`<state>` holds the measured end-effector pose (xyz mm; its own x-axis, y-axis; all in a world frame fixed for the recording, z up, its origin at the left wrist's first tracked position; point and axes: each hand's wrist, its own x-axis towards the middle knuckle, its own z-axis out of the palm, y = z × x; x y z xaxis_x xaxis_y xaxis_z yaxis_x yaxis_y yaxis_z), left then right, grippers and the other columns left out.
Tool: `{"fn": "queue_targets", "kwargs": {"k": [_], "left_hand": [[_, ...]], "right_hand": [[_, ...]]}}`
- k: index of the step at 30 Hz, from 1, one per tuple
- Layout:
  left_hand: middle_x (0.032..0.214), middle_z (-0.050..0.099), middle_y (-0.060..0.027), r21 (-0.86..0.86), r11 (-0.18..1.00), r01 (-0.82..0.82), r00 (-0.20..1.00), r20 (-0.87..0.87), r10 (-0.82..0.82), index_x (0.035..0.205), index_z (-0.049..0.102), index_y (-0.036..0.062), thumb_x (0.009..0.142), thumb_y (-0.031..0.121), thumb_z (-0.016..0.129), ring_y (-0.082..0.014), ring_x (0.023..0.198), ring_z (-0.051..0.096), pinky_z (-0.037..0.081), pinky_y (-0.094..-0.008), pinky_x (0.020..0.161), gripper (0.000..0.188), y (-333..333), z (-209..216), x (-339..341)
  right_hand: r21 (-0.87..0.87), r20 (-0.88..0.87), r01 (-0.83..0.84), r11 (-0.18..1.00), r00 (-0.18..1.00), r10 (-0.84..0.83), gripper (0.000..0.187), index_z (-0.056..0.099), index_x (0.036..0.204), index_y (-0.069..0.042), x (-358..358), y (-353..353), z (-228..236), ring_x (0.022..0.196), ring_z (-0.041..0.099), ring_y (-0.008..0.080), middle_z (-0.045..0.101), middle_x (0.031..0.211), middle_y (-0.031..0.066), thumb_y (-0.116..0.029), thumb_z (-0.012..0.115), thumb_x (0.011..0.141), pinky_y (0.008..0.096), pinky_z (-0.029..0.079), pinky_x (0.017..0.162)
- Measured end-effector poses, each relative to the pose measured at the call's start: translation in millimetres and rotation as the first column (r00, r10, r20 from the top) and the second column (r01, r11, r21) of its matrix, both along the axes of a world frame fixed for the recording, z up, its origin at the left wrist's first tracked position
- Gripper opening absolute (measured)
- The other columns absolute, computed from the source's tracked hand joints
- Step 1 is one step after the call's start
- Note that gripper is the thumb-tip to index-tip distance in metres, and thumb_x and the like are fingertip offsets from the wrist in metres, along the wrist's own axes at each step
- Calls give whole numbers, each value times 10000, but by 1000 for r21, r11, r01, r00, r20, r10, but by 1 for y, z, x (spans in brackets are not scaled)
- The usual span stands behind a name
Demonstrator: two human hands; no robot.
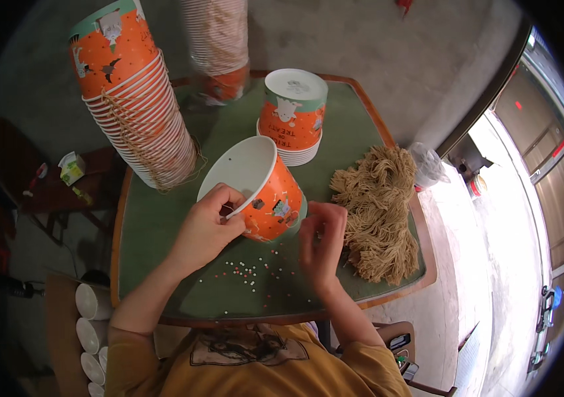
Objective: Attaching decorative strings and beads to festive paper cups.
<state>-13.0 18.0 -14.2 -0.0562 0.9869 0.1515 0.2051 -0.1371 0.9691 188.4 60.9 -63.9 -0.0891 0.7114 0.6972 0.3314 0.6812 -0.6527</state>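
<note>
An orange paper bucket [270, 206] with a white inside is tilted above the green table, its mouth toward the upper left. My left hand [208, 228] pinches its rim at the near left side, thumb and fingers closed on the edge. Beside the bucket's base, on the right, my right hand [323, 241] has its fingers curled together. Whatever the right fingertips hold, if anything, is hidden. A thick bundle of tan strings [381, 215] lies right of that hand. Below the bucket, small white and red dots [249, 271] are scattered on the table.
A tall leaning stack of nested orange buckets [139, 112] with strings stands at the left, another stack [219, 53] behind it. An upside-down bucket stack [292, 119] sits at the back. A clear plastic bag [427, 164] touches the table's [163, 264] right edge. White cups [90, 334] fill a box at lower left.
</note>
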Motion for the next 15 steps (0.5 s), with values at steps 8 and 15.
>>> {"fn": "queue_targets", "kwargs": {"k": [8,15], "left_hand": [[937,535,-71,-22,988,153,977,-148,-155,952,527,-16,825,-21,597,-135,807,565,506,-277,737,145,2,11,19],[983,536,-117,69,985,161,935,-331,-129,969,516,-11,799,-52,592,-228,851,602,523,-333,724,191,-3,14,26]], "right_hand": [[-180,13,-120,976,992,125,328,527,1007,-10,-19,-13,13,768,641,197,513,993,113,-116,771,814,290,568,631],[-70,-12,-115,991,993,115,229,530,969,-14,-11,-6,3,701,644,181,541,944,102,-15,709,826,307,553,598]]}}
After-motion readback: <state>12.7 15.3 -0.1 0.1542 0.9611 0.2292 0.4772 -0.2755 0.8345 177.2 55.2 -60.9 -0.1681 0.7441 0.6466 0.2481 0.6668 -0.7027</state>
